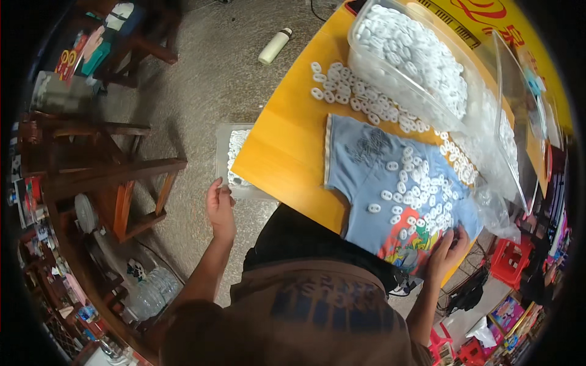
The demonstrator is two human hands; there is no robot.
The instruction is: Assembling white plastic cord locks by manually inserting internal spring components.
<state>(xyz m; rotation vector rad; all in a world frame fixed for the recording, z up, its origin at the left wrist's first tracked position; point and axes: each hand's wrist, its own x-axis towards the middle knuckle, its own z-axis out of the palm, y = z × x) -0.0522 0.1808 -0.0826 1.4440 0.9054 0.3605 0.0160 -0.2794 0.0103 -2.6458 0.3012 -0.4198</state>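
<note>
A small blue T-shirt with a colourful print lies on the yellow-orange table. Scattered over it are many small white oval plastic pieces, each with two holes. My right hand rests at the shirt's near right part, its fingers stretched out beside the heaped pieces. Off the table's left corner, my left hand hangs in the air with fingers loosely apart and nothing visible in it. Next to it, lower down, a plastic bin of white pieces stands partly under the table.
A large clear tub heaped with white pieces stands at the table's far side, with loose pieces along its front. Clear plastic bags lie at the right. A bottle lies on the floor; wooden stools stand left, a red stool right.
</note>
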